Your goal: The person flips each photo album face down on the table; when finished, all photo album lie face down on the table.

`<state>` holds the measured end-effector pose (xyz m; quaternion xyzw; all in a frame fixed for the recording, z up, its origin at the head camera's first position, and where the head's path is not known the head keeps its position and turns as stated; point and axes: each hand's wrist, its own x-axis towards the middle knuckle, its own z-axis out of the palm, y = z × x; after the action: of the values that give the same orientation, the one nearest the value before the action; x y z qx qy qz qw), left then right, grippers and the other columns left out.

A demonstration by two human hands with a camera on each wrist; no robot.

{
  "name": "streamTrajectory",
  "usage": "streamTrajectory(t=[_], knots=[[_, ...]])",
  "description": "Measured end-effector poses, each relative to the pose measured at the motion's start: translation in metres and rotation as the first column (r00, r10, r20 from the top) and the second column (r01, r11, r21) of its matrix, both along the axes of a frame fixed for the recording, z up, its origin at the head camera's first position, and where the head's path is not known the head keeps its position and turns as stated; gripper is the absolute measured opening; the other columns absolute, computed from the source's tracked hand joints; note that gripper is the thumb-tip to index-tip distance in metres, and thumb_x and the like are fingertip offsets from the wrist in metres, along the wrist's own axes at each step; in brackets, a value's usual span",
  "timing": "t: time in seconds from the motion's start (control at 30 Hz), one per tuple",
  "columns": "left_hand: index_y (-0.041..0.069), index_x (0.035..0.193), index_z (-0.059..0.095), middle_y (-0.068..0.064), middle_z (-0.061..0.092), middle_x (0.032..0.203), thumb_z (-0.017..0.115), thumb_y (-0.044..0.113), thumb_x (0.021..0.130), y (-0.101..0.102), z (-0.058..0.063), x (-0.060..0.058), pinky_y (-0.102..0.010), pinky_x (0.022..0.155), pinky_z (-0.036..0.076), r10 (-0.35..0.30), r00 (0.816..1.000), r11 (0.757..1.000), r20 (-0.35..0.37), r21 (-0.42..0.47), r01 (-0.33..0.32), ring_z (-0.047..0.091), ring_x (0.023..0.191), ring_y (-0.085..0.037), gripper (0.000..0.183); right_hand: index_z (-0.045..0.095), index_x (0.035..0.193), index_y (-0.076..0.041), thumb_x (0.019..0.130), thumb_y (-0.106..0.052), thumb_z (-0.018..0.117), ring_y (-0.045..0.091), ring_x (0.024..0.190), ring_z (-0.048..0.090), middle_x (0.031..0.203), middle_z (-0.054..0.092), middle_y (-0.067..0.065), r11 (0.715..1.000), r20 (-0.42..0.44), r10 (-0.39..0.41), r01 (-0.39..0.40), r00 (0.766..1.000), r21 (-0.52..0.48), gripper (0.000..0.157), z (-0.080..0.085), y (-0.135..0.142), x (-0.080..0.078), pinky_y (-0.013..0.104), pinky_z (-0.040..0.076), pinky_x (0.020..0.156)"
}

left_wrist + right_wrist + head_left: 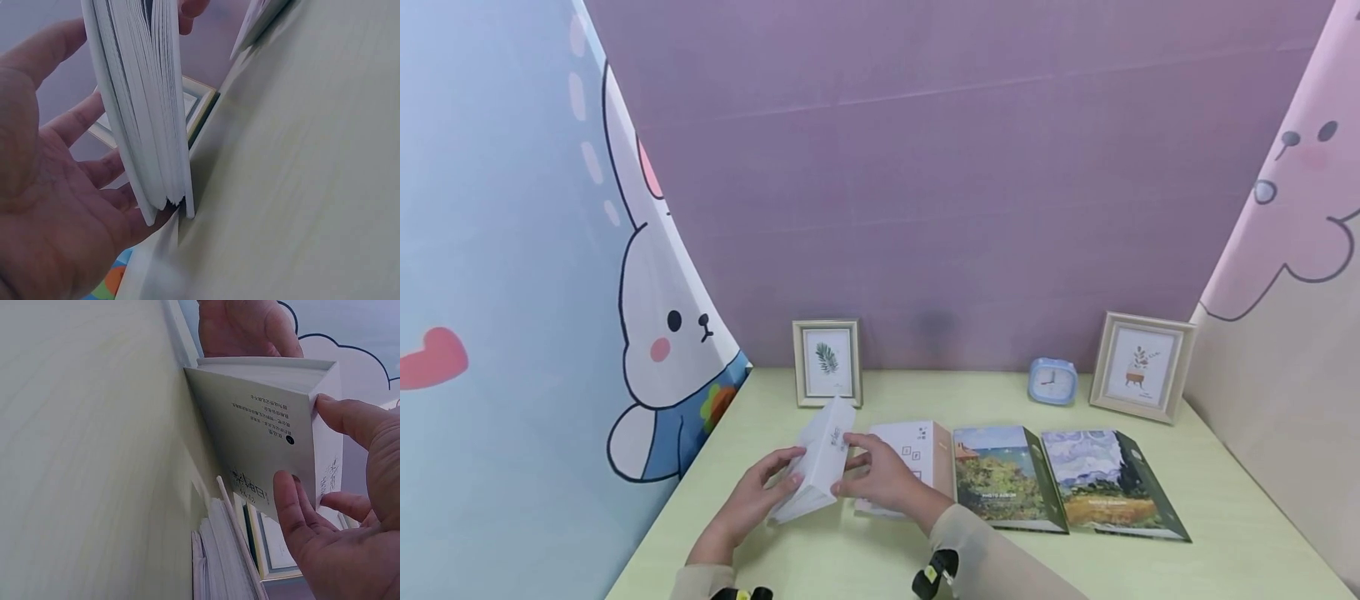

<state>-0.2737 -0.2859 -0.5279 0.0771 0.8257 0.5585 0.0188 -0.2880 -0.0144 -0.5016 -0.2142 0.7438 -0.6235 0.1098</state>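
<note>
Above the table at left, both hands hold a white photo album (826,457) on a tilt, its printed spine turned to the right. My left hand (751,500) holds its left cover, with thumb and fingertips against the cover in the left wrist view; the page edges (140,106) are loosely fanned there. My right hand (883,477) grips the spine side, thumb on the spine and fingers against the back cover (250,425), which bears small printed text. Just right of it a second album (942,458), white with a pinkish spine, lies partly behind my right hand.
Two albums with painted landscape covers, one green (1000,479) and one with a cloudy sky (1101,475), lie farther right. Along the back stand a leaf-print frame (827,362), a blue clock (1052,382) and a plant-print frame (1142,367). Curtains enclose the table (1225,550).
</note>
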Motion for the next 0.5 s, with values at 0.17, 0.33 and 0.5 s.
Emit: streamTrajectory(t=[0.17, 0.33, 0.5], knots=[[0.020, 0.145, 0.061, -0.016, 0.043, 0.162, 0.072, 0.036, 0.100, -0.0005, -0.0001, 0.0006, -0.071, 0.117, 0.032, 0.006, 1.000, 1.000, -0.009, -0.015, -0.006, 0.036, 0.149, -0.045, 0.049, 0.050, 0.154, -0.007, 0.078, -0.011, 0.093, 0.041, 0.111, 0.067, 0.153, 0.045, 0.012, 1.000, -0.016, -0.017, 0.018, 1.000, 0.016, 0.087, -0.0019, -0.0006, -0.0009, 0.030, 0.064, 0.078], [0.019, 0.147, 0.060, -0.015, 0.042, 0.163, 0.074, 0.038, 0.098, -0.0012, 0.0010, 0.0025, -0.068, 0.116, 0.035, 0.023, 1.000, 0.999, 0.001, -0.033, -0.023, 0.034, 0.150, -0.045, 0.054, 0.051, 0.152, -0.005, 0.077, -0.015, 0.095, 0.039, 0.109, 0.067, 0.162, 0.038, 0.010, 0.999, -0.030, -0.031, 0.032, 0.999, 0.036, 0.088, -0.0036, -0.0021, -0.0012, 0.030, 0.063, 0.080], [0.017, 0.148, 0.059, -0.016, 0.041, 0.163, 0.075, 0.038, 0.098, -0.0023, 0.0019, 0.0033, -0.068, 0.117, 0.034, 0.032, 0.999, 0.999, -0.001, -0.038, -0.033, 0.034, 0.151, -0.043, 0.057, 0.052, 0.152, -0.004, 0.075, -0.019, 0.096, 0.039, 0.111, 0.067, 0.164, 0.036, 0.010, 0.997, -0.053, -0.037, 0.041, 0.998, 0.069, 0.090, -0.0043, -0.0029, 0.0001, 0.031, 0.063, 0.083]])
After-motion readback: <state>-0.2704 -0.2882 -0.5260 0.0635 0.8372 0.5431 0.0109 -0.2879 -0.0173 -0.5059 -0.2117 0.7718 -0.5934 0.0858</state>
